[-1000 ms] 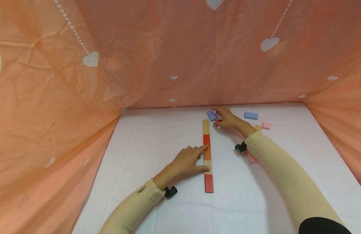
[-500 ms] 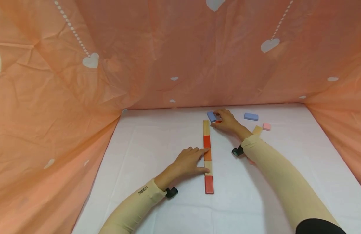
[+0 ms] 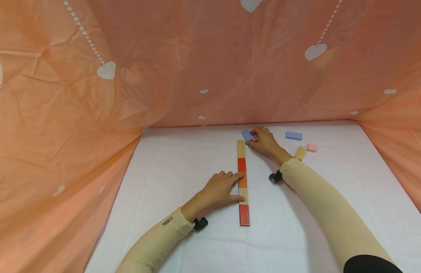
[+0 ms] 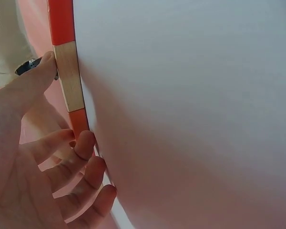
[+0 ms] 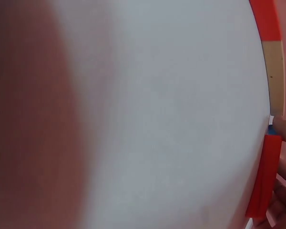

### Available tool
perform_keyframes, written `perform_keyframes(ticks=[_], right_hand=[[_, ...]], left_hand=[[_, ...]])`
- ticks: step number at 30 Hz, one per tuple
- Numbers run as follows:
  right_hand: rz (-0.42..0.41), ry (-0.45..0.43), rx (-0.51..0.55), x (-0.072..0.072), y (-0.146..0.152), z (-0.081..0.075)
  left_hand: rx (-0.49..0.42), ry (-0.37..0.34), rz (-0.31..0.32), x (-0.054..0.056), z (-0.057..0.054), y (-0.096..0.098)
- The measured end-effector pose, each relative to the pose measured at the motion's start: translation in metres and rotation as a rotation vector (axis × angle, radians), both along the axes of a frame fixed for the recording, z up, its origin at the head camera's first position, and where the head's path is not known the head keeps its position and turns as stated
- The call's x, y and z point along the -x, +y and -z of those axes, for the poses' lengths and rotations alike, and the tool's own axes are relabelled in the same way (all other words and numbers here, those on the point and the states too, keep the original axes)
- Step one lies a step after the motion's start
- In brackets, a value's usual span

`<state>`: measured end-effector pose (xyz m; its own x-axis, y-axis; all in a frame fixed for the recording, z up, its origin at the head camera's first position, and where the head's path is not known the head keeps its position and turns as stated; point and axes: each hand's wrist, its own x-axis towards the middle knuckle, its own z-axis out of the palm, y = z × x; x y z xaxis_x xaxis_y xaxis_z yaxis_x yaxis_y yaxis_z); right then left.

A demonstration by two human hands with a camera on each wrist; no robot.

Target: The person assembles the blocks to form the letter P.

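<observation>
A straight row of flat blocks runs away from me: a red block (image 3: 244,215) at the near end, a plain wood block (image 3: 242,192), an orange block (image 3: 242,182), another red one and a wood block (image 3: 241,149) at the far end. My left hand (image 3: 217,189) rests along the row's left side, fingers extended, thumb at the nearer wood block and forefinger at the orange one. Just beyond the far end, my right hand (image 3: 266,143) pinches a loose red block (image 5: 265,176) between thumb and fingers. A blue block (image 3: 247,135) lies right beside those fingertips.
Another blue block (image 3: 293,135), a small pink block (image 3: 312,147) and a wood block (image 3: 300,152) lie on the white cloth (image 3: 176,159) to the right. My right sleeve (image 3: 326,201) partly covers that area. An orange curtain (image 3: 210,68) hangs behind the table's far edge.
My right hand has shifted slightly left and nearer, its fingers drawing in around the red block. My left hand and the row stay in place.
</observation>
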<state>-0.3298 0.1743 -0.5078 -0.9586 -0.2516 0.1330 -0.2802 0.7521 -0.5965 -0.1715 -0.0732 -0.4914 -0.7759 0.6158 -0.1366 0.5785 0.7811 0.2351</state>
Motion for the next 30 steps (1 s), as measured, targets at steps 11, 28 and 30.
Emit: perform_keyframes(ticks=[11, 28, 30], right_hand=[[0.027, -0.004, 0.013, -0.003, -0.002, -0.004], [0.075, -0.076, 0.085, -0.012, 0.013, -0.009], [0.058, -0.076, 0.076, -0.012, 0.016, -0.009]], left_hand=[[0.012, 0.003, -0.001, 0.0, 0.0, 0.002], [-0.002, -0.018, -0.005, -0.001, -0.001, 0.001], [-0.004, -0.021, -0.009, -0.001, -0.001, 0.0]])
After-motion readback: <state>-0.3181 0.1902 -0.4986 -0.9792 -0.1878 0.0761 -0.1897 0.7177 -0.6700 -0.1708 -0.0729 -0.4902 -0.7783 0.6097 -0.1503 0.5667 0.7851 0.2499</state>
